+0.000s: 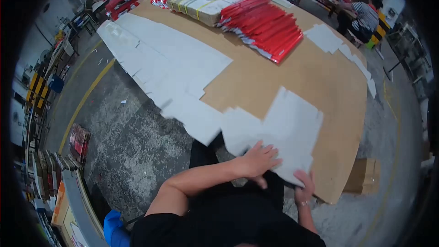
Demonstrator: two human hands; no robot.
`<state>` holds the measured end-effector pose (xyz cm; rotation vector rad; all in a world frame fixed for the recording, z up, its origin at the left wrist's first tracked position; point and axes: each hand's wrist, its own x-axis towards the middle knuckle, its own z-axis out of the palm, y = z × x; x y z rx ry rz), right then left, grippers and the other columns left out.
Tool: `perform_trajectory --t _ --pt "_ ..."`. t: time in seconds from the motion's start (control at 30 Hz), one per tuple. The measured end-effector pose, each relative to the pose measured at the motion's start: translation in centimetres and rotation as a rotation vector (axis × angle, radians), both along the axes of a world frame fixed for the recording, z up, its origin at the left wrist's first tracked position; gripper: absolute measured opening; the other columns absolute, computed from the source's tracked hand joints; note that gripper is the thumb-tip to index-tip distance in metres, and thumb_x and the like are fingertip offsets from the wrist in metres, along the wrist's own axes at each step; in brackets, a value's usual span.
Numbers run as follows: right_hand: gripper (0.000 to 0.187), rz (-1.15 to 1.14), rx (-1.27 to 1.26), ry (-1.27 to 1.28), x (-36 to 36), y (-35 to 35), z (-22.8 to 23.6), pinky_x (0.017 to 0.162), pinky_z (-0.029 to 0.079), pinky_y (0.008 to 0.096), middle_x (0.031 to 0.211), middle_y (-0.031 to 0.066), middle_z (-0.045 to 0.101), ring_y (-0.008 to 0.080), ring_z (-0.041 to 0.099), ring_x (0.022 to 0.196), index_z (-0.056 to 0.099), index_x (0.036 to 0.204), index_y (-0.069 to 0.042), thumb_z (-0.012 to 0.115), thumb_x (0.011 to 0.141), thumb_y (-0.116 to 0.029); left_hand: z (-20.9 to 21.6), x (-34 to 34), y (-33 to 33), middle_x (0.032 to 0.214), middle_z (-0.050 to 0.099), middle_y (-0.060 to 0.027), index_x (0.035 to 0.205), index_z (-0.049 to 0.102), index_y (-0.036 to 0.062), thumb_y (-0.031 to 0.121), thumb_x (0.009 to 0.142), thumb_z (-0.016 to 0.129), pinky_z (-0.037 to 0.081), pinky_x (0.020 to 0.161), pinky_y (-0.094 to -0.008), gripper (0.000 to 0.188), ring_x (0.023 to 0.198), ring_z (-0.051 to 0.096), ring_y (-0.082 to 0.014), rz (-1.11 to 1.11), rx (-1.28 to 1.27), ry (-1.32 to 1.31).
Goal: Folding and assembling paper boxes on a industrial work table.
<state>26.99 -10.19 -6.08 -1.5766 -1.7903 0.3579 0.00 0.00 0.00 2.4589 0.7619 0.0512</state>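
White paper-like sheets point(292, 119) with stepped, uneven edges lie on the brown cardboard table cover point(340, 151) just in front of me. My left hand point(263, 160) rests at their near edge with its fingers spread and reaching over the white surface. To its right, my right hand point(305, 186) is at the near right corner of the same sheet, its fingers bent over the edge; it is slightly blurred. A dark strip shows under the sheet between both hands, too hidden to name.
More white sheets point(169, 59) cover the table's left side. Farther back lie a fanned stack of red glossy packets point(265, 25) and a strapped white bundle point(196, 7). A cardboard box point(363, 176) stands below the right edge. A person in stripes point(366, 18) sits at the far right.
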Motion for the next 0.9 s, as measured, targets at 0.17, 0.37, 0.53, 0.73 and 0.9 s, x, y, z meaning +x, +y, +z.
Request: perform_trajectory --t 0.17,0.37,0.53,0.73,0.9 --pt "0.028 -0.16 0.026 -0.054 5.2 -4.0 -0.2 0.109 0.029 0.0492 0.105 0.0116 0.069 0.0306 0.063 0.104 0.07 0.092 -0.011 0.065 0.067 0.0 -6.0 0.2 0.9 0.134 0.048 -0.0091 0.123 0.055 0.0134 0.034 0.071 0.076 0.036 0.099 -0.0484 0.059 0.125 0.043 -0.0286 0.027 0.303 -0.263" --pt "0.068 -0.476 -0.093 0.361 3.9 0.3 0.9 0.077 0.047 0.0301 0.095 0.0086 0.059 0.019 0.058 0.093 0.042 0.139 -0.008 0.071 0.078 -0.014 -5.0 3.3 3.0 0.109 0.058 -0.0031 0.101 0.062 0.012 0.026 0.074 0.071 0.043 0.077 -0.0411 0.032 0.098 0.054 -0.0223 0.309 -0.11 -0.107" --pt "0.065 -0.456 0.106 -0.486 2.1 3.4 2.0 0.087 0.042 0.0448 0.103 0.0132 0.06 0.0331 0.058 0.095 0.047 0.135 -0.005 0.07 0.075 -0.014 -7.1 4.6 -1.0 0.12 0.054 -0.0075 0.12 0.054 0.0125 0.021 0.076 0.068 0.043 0.074 -0.0391 0.048 0.102 0.053 -0.0253 0.241 0.516 -0.183" --pt "0.024 0.184 0.082 -0.126 -2.4 4.3 0.8 0.077 0.043 0.0418 0.086 0.0097 0.062 0.0306 0.057 0.082 0.066 0.098 -0.006 0.07 0.074 -0.01 -5.6 1.8 1.1 0.14 0.046 -0.0076 0.13 0.052 0.0132 0.015 0.075 0.065 0.042 0.091 -0.0509 0.056 0.121 0.046 -0.0333 -0.088 0.382 -0.092" --pt "0.021 0.247 0.193 -0.167 -3.0 5.2 0.2 0.075 0.042 0.0402 0.082 0.0045 0.058 0.0259 0.055 0.078 0.065 0.094 -0.011 0.072 0.074 -0.015 -2.5 -0.8 6.2 0.118 0.056 -0.0185 0.129 0.055 0.019 0.013 0.079 0.065 0.049 0.084 -0.044 0.051 0.103 0.057 -0.0381 0.414 -0.001 -0.235"
